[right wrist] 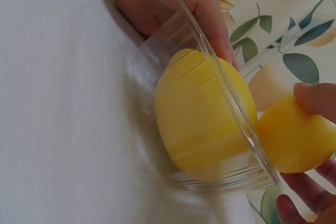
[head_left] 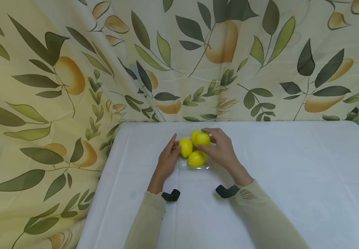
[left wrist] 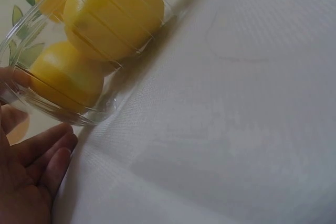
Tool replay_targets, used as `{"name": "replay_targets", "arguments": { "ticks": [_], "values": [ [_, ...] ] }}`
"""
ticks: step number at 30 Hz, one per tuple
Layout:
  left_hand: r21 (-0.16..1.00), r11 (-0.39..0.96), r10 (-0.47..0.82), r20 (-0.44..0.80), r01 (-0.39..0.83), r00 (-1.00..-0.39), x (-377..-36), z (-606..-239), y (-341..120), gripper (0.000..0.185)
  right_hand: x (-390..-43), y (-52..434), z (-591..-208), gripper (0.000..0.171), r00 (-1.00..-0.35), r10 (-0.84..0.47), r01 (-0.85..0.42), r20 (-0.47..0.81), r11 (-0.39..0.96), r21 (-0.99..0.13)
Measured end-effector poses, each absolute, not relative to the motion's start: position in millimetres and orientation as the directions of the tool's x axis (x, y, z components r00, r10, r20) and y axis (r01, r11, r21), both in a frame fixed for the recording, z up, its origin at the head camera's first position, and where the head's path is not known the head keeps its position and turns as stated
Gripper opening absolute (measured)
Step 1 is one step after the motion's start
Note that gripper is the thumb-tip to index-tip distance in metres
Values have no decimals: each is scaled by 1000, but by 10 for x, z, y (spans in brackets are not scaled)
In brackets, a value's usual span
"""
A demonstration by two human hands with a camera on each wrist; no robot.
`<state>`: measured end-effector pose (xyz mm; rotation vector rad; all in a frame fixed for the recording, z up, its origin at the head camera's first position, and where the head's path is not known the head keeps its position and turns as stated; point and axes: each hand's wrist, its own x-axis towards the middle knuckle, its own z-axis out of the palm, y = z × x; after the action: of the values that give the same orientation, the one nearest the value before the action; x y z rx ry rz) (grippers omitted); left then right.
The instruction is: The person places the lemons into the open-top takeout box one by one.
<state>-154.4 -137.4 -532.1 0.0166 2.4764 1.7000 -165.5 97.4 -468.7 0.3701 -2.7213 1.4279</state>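
Clear tray (head_left: 205, 167) barely discernible; fourth lemon hidden.

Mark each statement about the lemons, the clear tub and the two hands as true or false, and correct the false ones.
1. The right hand holds a lemon. True.
2. The lemons sit in a metal bowl. False: it is a clear plastic tub.
3. The left hand rests against the tub's side. True.
4. The table is covered in red cloth. False: the cloth is white.
5. Only one lemon is in view. False: the head view shows three.
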Motion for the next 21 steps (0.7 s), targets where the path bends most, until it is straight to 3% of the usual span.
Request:
{"name": "replay_targets", "arguments": {
  "ticks": [21],
  "values": [
    [922,378,88,-121,-80,-989,-1547,-5323,-1370,56,-1623,1026,-4800,44,-936,-228,-352,269,542,-764]
  ]
}}
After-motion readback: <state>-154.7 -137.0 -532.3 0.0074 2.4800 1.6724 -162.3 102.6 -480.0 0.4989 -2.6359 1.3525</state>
